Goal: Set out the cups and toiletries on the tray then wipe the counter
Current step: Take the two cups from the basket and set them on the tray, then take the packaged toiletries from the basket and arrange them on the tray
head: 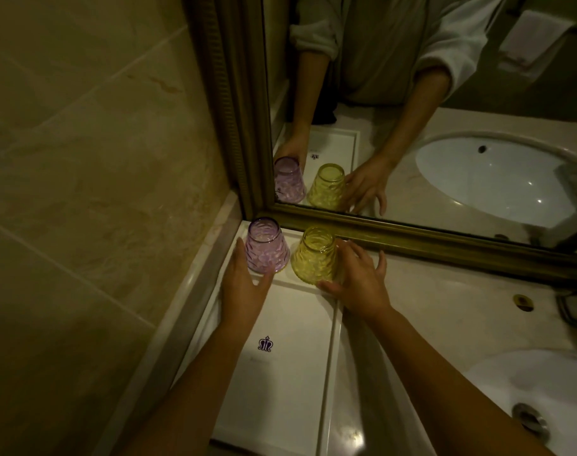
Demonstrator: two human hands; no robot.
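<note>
A white tray [328, 373] with a purple crown logo lies along the left wall on the counter. At its far end two textured glass cups stand upside down side by side: a purple cup [265, 246] on the left and a yellow cup [316, 255] on the right. My left hand [244, 284] wraps the purple cup from its left and near side. My right hand [359, 281] cups the yellow one from the right, thumb at its base, fingers spread toward the mirror. No toiletries are in view.
A gold-framed mirror [412, 238] runs along the back of the marble counter [445, 301] and reflects the cups and hands. A white sink basin [543, 390] sits at the right. A tiled wall [83, 192] bounds the left.
</note>
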